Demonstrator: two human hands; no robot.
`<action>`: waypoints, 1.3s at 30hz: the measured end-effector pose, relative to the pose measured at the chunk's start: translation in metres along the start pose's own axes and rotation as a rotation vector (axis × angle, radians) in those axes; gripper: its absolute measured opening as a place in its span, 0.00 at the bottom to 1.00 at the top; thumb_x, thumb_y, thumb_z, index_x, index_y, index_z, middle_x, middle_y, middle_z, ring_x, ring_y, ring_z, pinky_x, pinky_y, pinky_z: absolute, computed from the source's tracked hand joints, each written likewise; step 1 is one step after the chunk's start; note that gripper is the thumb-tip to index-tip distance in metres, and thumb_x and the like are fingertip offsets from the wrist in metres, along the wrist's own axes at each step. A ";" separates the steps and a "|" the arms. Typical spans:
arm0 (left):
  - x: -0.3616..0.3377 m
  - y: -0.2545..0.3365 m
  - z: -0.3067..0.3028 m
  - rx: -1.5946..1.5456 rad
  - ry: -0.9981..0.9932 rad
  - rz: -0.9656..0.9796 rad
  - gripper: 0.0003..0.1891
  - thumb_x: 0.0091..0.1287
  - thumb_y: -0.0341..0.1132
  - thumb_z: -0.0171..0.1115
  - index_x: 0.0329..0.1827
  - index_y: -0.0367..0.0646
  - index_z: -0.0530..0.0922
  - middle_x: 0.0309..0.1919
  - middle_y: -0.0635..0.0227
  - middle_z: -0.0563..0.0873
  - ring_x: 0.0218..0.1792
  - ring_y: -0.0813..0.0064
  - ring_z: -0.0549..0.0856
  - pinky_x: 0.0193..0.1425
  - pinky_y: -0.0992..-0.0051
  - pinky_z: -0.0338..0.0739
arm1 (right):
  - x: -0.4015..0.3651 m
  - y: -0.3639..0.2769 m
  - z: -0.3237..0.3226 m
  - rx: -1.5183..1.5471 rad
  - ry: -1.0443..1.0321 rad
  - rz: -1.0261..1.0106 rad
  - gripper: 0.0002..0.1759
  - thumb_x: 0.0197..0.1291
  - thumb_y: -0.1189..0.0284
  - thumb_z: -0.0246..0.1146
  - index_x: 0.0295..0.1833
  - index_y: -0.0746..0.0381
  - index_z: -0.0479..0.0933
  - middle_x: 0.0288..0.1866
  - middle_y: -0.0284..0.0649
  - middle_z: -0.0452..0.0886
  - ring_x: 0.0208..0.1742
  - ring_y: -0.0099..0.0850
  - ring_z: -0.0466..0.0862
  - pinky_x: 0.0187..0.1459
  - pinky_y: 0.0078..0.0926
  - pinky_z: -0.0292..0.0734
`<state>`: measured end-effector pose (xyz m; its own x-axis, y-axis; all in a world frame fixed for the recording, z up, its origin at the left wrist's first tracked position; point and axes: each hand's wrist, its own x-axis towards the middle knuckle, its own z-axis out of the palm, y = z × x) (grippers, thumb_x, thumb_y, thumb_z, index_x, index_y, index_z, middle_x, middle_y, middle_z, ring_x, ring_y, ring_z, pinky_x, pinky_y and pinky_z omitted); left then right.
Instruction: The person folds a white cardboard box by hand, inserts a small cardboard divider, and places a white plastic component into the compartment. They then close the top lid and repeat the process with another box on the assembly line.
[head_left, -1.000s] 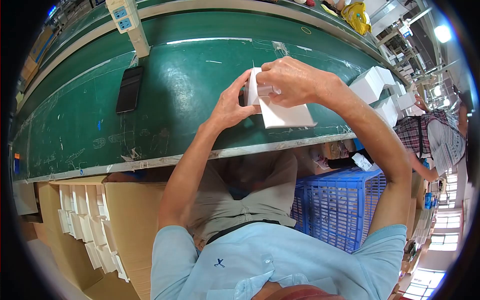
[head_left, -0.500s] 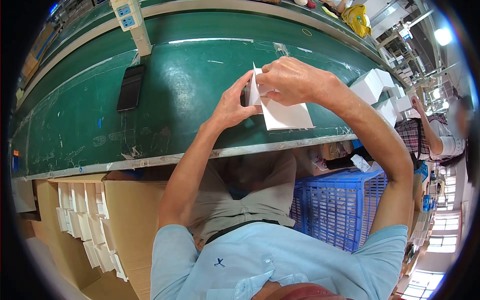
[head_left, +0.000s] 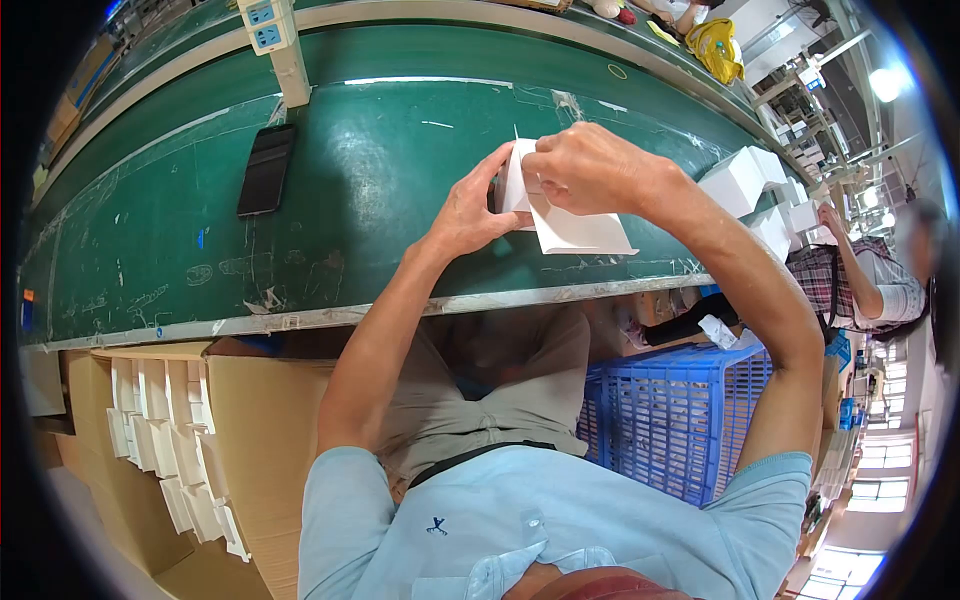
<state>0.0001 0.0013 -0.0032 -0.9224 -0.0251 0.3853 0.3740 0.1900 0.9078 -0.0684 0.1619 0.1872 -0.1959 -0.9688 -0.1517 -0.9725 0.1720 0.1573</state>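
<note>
A white cardboard box [head_left: 582, 234] with a lifted flap is held over the green bench. My left hand [head_left: 474, 207] grips its left side, thumb low near the front edge and fingers up along the back. Over the box, my right hand [head_left: 585, 170] is closed, its fingers curled in against the raised white panel. Whatever those right fingertips pinch is hidden by the hand. The broad flap of the box slopes toward me below the right hand.
A black phone [head_left: 267, 170] lies left on the bench [head_left: 340, 240], near a socket post [head_left: 280, 50]. White boxes [head_left: 742, 183] are piled at right. Below are a blue crate [head_left: 665, 420] and a carton [head_left: 265, 420] of white boxes. A person [head_left: 850, 270] is at far right.
My right hand has shifted slightly down and right at the box, its fingers curled in more. My left hand keeps its hold. The whole view has shifted slightly.
</note>
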 end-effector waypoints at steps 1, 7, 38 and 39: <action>0.000 0.001 0.000 -0.006 -0.005 -0.006 0.58 0.54 0.37 0.90 0.90 0.46 0.65 0.77 0.54 0.82 0.71 0.54 0.86 0.74 0.57 0.85 | -0.001 0.001 -0.003 0.070 -0.015 0.025 0.12 0.55 0.78 0.74 0.46 0.67 0.90 0.38 0.55 0.93 0.41 0.54 0.95 0.44 0.49 0.91; 0.000 0.002 0.000 -0.005 -0.008 -0.005 0.58 0.54 0.38 0.89 0.89 0.47 0.65 0.78 0.53 0.81 0.72 0.53 0.86 0.74 0.57 0.84 | 0.002 0.000 -0.003 0.111 -0.056 0.087 0.11 0.56 0.79 0.75 0.45 0.67 0.91 0.44 0.53 0.94 0.42 0.50 0.95 0.46 0.44 0.92; 0.001 -0.004 0.001 0.020 -0.012 -0.045 0.56 0.55 0.37 0.88 0.89 0.46 0.66 0.75 0.55 0.84 0.69 0.56 0.87 0.72 0.59 0.85 | -0.007 0.005 0.010 0.057 0.115 -0.042 0.18 0.64 0.76 0.71 0.60 0.54 0.83 0.39 0.49 0.91 0.38 0.53 0.94 0.39 0.49 0.89; 0.001 -0.002 0.001 0.020 -0.013 -0.044 0.56 0.55 0.37 0.88 0.89 0.46 0.66 0.75 0.55 0.84 0.69 0.56 0.87 0.72 0.59 0.85 | -0.008 0.009 0.010 0.056 0.116 -0.042 0.18 0.64 0.76 0.71 0.60 0.54 0.83 0.39 0.49 0.91 0.38 0.53 0.94 0.39 0.49 0.89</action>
<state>-0.0017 0.0022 -0.0044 -0.9392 -0.0213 0.3427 0.3310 0.2088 0.9202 -0.0767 0.1728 0.1804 -0.1424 -0.9889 -0.0429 -0.9856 0.1377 0.0978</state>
